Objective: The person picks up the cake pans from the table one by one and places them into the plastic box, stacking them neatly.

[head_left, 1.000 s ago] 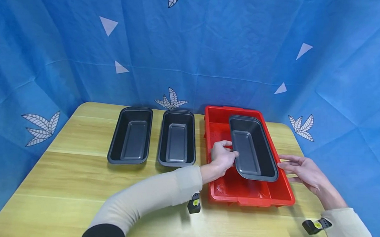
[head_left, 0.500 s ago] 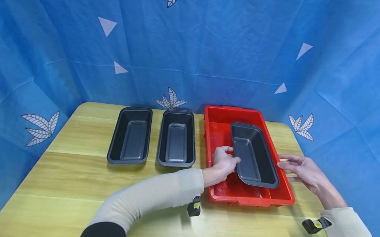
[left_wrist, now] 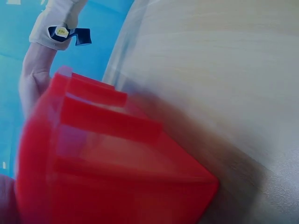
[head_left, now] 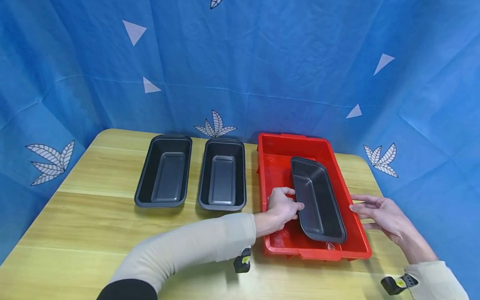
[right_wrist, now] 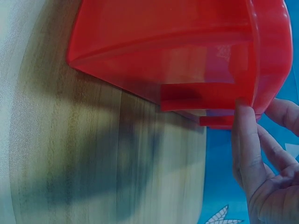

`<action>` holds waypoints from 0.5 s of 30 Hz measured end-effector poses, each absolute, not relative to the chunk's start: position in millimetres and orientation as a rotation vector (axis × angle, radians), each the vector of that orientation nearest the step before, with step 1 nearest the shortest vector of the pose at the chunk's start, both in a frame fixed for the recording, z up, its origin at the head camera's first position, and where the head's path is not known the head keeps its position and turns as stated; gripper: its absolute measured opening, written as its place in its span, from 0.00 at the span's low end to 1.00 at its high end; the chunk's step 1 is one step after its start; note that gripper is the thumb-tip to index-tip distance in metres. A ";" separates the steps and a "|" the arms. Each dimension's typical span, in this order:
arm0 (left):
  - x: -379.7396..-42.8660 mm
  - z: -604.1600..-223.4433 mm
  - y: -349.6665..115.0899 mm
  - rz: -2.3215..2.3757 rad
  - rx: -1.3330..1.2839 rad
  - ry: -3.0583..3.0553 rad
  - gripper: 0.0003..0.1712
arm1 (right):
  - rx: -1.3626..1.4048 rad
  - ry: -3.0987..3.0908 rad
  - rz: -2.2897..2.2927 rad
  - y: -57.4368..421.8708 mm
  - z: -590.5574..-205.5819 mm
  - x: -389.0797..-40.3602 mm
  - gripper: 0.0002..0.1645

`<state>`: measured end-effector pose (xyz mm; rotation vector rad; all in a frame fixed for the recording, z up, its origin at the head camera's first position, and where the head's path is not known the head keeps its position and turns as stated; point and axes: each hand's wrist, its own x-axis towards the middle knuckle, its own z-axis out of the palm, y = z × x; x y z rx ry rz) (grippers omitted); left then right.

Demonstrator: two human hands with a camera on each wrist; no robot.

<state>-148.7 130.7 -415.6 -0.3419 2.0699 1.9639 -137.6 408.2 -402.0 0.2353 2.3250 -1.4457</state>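
Head view: one red tray point(head_left: 277, 169), on wooden table point(head_left: 102, 233); contents, one dark loaf pan point(head_left: 325, 206), seemingly tilted, its contact with the tray floor not determinable. Left hand point(head_left: 282, 206), at the loaf pan's 9 o'clock, thumb and fingers pinching its rim; right hand point(head_left: 380, 215), at 3 o'clock, fingers fairly straight, touching the tray's side. Probable hazard: held by one edge only, the pan could twist loose and drop, or knock the tray's near wall. Two further pans, middle pan point(head_left: 223, 180) and outer pan point(head_left: 162, 178), toward 9 o'clock, nothing visible inside. Left wrist view: tray wall at 7 o'clock; pan hidden. Right wrist view: right hand at 4 o'clock, fingertips at the rim; a push there might shift the tray.
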 end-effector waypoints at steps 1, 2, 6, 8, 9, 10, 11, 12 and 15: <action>-149.0 -414.3 130.2 1.966 -0.336 2.068 0.25 | 0.236 2.326 -1.442 408.3 -401.9 -137.8 0.43; -149.3 -412.9 129.3 1.968 -0.327 2.066 0.26 | 0.237 2.328 -1.436 408.5 -401.7 -138.1 0.43; -149.9 -408.1 125.5 1.973 -0.299 2.066 0.28 | 0.244 2.334 -1.412 408.8 -401.1 -138.7 0.44; -149.4 -406.3 122.8 1.962 -0.299 2.067 0.27 | 0.246 2.332 -1.412 408.6 -401.2 -138.8 0.44; -149.1 -405.5 121.5 1.964 -0.303 2.063 0.27 | 0.248 2.333 -1.410 408.4 -401.4 -139.0 0.44; -148.8 -404.3 120.0 1.959 -0.302 2.064 0.27 | 0.248 2.335 -1.408 408.1 -401.6 -139.0 0.44; -148.7 -402.9 118.2 1.952 -0.299 2.071 0.26 | 0.249 2.337 -1.403 407.9 -401.9 -139.1 0.45; -148.4 -401.1 116.3 1.944 -0.290 2.079 0.26 | 0.251 2.342 -1.397 407.9 -402.2 -139.2 0.45; -148.8 -392.2 109.3 1.923 -0.252 2.108 0.26 | 0.258 2.361 -1.368 408.2 -402.9 -139.2 0.46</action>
